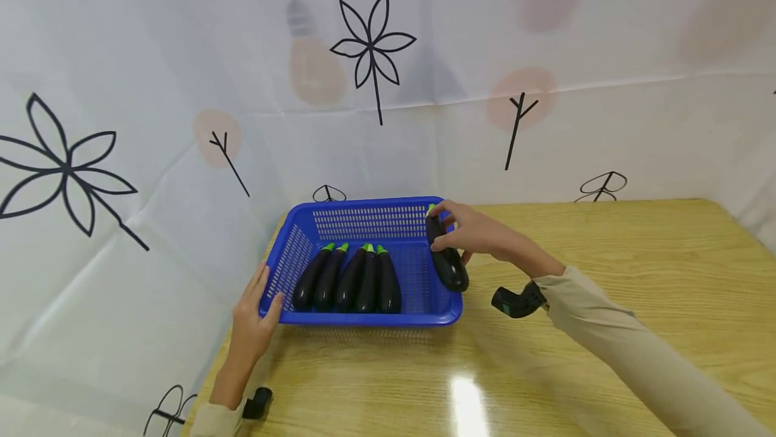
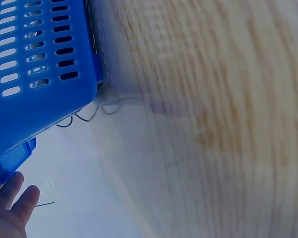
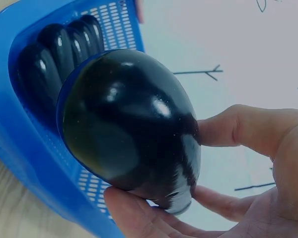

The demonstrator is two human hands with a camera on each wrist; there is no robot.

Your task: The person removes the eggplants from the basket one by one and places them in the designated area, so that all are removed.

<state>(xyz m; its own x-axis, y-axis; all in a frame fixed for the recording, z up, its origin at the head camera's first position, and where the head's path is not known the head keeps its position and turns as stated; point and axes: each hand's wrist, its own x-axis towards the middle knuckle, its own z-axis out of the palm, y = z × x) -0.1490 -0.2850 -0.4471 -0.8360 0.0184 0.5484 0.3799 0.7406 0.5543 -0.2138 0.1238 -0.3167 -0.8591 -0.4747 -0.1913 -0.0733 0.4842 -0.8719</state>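
Note:
A dark purple eggplant [image 1: 447,263] with a green stem end is gripped by my right hand [image 1: 475,229] over the right side of a blue plastic basket [image 1: 370,319]. Seen from the right wrist, thumb and fingers hold the eggplant [image 3: 134,124] near its narrow end. Several more eggplants [image 1: 348,281] lie side by side in the left part of the basket, green ends toward the back. My left hand [image 1: 253,316] rests against the basket's left rim, fingers extended. In the left wrist view only some fingers of that hand [image 2: 12,206] show beside the basket's perforated wall [image 2: 39,99].
The basket stands on a light wooden table [image 1: 576,329], near its left edge. Behind and to the left hangs a white cloth [image 1: 424,141] with black plant drawings. Each wrist carries a black device [image 1: 518,302].

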